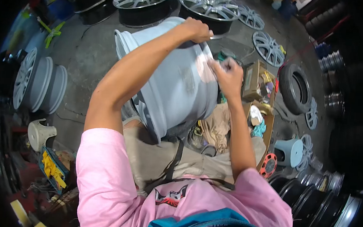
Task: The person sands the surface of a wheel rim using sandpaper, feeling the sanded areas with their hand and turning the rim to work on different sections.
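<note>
A grey-primed wheel rim [176, 94] stands tilted on its side between my legs, its barrel facing up. On its right part is a pale pinkish patch [205, 68], with a darker scuffed spot beside it. My left hand [197, 30] reaches over the barrel and is closed at the rim's far edge, fingertips partly hidden. My right hand [228, 76] is at the right edge next to the pinkish patch, fingers curled and thumb side touching the surface. Whatever it may pinch is too small or hidden to make out.
Chrome-faced wheels [209, 5] stand ahead, grey rims [40, 82] to the left. On the right are cardboard boxes [253, 93] with cloths and supplies, a tyre [294, 89], a light blue stool [289, 152] and several black rims [309, 200]. A white stool [42, 134] stands left.
</note>
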A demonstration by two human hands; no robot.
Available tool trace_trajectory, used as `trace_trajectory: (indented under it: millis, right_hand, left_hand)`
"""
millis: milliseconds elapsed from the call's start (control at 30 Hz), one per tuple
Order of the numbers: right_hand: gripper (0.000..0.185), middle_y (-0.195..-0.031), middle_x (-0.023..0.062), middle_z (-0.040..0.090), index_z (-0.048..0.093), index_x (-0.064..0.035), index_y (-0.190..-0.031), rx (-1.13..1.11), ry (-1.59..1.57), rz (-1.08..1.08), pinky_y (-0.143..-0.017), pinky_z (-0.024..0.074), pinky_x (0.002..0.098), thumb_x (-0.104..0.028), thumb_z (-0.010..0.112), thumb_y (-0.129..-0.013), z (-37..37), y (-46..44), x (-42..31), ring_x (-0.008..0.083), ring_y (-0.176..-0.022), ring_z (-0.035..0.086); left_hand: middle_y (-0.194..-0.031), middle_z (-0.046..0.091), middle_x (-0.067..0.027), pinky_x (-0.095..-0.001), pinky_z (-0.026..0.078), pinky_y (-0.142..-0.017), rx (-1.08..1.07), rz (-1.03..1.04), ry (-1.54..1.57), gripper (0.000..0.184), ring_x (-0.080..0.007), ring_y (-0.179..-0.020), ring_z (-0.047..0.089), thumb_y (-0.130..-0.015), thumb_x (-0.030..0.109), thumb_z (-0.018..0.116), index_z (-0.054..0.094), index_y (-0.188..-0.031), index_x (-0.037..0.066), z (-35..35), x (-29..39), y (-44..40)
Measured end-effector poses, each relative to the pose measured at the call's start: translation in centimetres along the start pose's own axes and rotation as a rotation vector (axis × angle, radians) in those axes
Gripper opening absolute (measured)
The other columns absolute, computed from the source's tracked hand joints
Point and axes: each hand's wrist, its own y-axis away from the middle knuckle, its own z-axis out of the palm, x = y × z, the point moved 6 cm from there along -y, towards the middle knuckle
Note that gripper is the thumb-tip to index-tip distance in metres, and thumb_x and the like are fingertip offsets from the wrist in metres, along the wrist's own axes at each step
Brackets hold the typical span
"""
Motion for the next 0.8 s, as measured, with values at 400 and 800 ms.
trace_trajectory:
  millis: [400, 800]
  right_hand:
    - [0.030, -0.064, 0.0036, 0.060, 0.071, 0.0002, -0.088, -0.004, -0.032, -0.050, -0.056, 0.0400, 0.0306, -0.026, 0.085, -0.084, 1.6, -2.9, -2.0, 0.0101, -0.058, 0.048]
    - [0.039, -0.064, 0.0089, 0.060, 0.061, -0.0015, -0.077, 0.134, 0.065, -0.076, -0.054, 0.0418, 0.0320, -0.030, 0.085, -0.086, -0.7, 1.5, -0.4, 0.0153, -0.055, 0.051]
  left_hand:
    - [-0.087, 0.074, -0.0258, -0.0546, 0.055, -0.084, 0.002, 0.013, 0.040, 0.067, -0.0479, -0.089, 0.071, -0.106, 0.047, 0.034, 0.073, -0.082, -0.003, -0.1, 0.0, 0.0]
    - [-0.086, 0.073, -0.0264, -0.0568, 0.054, -0.084, 0.011, 0.045, 0.013, 0.065, -0.0493, -0.084, 0.070, -0.106, 0.045, 0.036, 0.072, -0.087, -0.005, 0.6, -0.4, -0.6]
